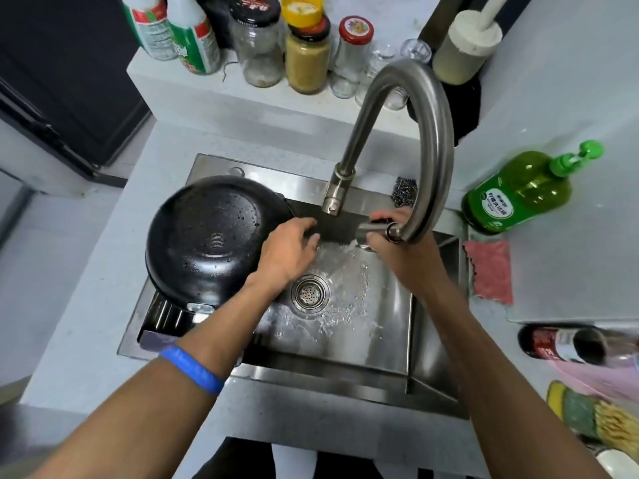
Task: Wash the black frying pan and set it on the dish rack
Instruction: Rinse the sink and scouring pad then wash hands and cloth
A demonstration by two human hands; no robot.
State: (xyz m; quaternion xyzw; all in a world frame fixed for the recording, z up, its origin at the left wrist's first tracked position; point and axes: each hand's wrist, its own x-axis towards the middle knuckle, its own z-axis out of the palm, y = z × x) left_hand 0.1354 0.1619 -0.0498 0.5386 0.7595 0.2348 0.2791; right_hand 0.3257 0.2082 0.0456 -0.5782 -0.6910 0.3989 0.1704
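The black frying pan (207,236) lies upside down, wet with droplets, on a dark dish rack (162,318) set over the left part of the steel sink (345,344). My left hand (287,252) is at the pan's right rim with relaxed fingers spread over the basin; whether it touches the rim is unclear. My right hand (397,250) grips the pull-out faucet head (375,229), and water runs from it into the basin around the drain (309,293).
The tall curved faucet (428,133) arches over the sink. A green dish soap bottle (515,195), a pink cloth (489,271) and a steel scourer (404,195) lie to the right. Jars and bottles (307,53) line the back ledge. Sponges (570,406) sit at the lower right.
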